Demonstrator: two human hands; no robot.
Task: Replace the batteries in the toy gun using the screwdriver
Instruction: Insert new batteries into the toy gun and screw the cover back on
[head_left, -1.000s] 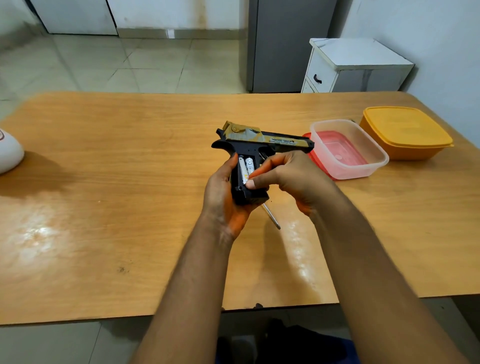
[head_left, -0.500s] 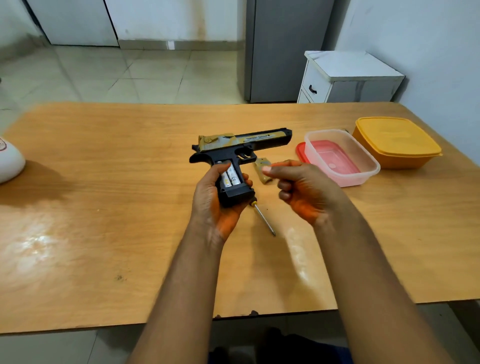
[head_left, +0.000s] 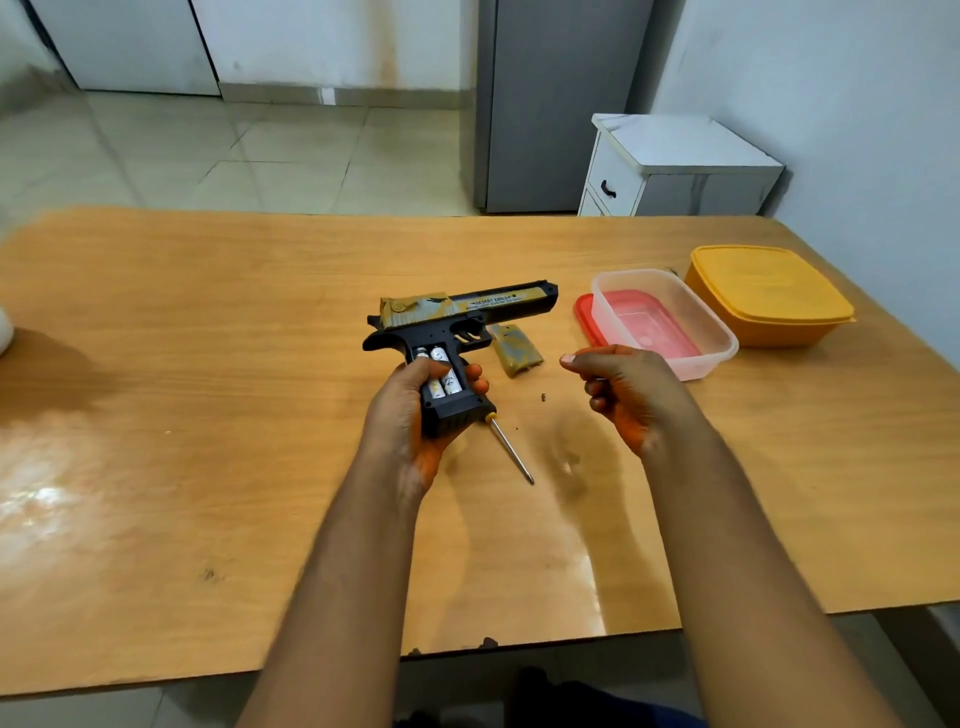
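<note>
Head view: left hand (head_left: 410, 415) grips the toy gun (head_left: 457, 332) with its batteries (head_left: 440, 375) exposed upward for access, while right hand (head_left: 623, 395), loosely curled, holds nothing visible above the desk (head_left: 208, 364).

My wooden worktop (head_left: 208, 364) carries the screwdriver (head_left: 511, 451), grip cover (head_left: 516, 351), tiny screw (head_left: 543, 398) — plus a clear tub (head_left: 670, 317) and a yellow box (head_left: 769, 293).
</note>
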